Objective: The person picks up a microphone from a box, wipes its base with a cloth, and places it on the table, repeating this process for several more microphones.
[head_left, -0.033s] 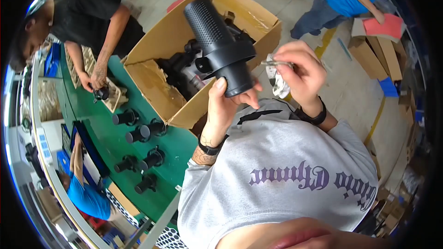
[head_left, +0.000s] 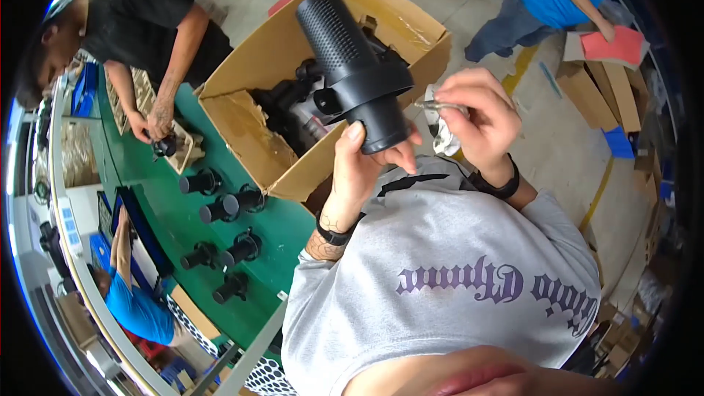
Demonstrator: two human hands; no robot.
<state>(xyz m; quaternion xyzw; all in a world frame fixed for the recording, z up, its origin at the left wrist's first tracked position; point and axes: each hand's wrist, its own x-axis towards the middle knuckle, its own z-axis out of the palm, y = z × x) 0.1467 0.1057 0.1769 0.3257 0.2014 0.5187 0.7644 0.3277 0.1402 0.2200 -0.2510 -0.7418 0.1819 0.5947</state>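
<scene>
My left hand [head_left: 363,158] is closed around the lower end of a black microphone [head_left: 342,51]. Its perforated grille points up and away to the left, and a side knob sits on its wide collar. A small gap to the right, my right hand [head_left: 480,114] pinches a thin, pointed metallic piece [head_left: 433,105], whose exact kind I cannot make out. A crumpled white cloth [head_left: 445,139] hangs from the same fingers. The metallic tip points toward the microphone's collar without touching it.
Behind the microphone, an open cardboard box [head_left: 235,121] holds black parts. Several black microphones [head_left: 242,249] stand on the green table [head_left: 279,249] at left. A co-worker [head_left: 139,15] handles a black part across it; others are at lower left and upper right, near cartons [head_left: 594,95].
The microphone and my left hand have shifted slightly to the right. My right hand has barely moved, and both grips stay the same.
</scene>
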